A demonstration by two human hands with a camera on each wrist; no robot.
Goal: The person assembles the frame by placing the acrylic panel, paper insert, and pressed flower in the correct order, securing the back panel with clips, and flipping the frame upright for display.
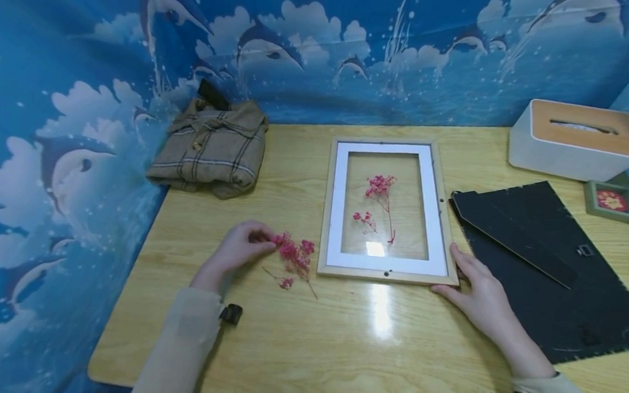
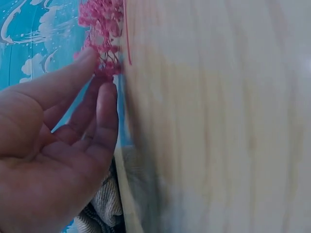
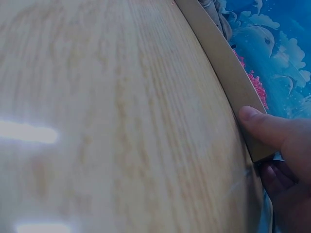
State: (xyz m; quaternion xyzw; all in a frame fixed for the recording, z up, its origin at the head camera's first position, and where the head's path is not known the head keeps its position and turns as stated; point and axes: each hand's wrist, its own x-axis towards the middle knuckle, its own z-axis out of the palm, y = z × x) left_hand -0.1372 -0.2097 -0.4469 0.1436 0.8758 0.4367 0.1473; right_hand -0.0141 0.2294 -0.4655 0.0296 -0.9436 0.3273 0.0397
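Pink dried flowers [image 1: 297, 257] lie on the table left of the frame, and my left hand [image 1: 238, 247] pinches their upper left end between thumb and fingertips. In the left wrist view, the thumb and fingers of the left hand [image 2: 63, 131] meet at the pink blossoms [image 2: 102, 29]. A wooden picture frame [image 1: 388, 275] with a white mat lies flat, with pink sprigs [image 1: 381, 186] inside its opening. My right hand [image 1: 483, 297] holds the frame's lower right corner; in the right wrist view the thumb of that hand [image 3: 286, 145] rests on the wooden edge [image 3: 218, 73].
A black backing board [image 1: 550, 277] with a stand leg lies right of the frame. Behind it are a white tissue box [image 1: 569, 154] with a wooden top and a small green frame [image 1: 612, 201]. Folded plaid cloth [image 1: 212, 146] sits at the back left.
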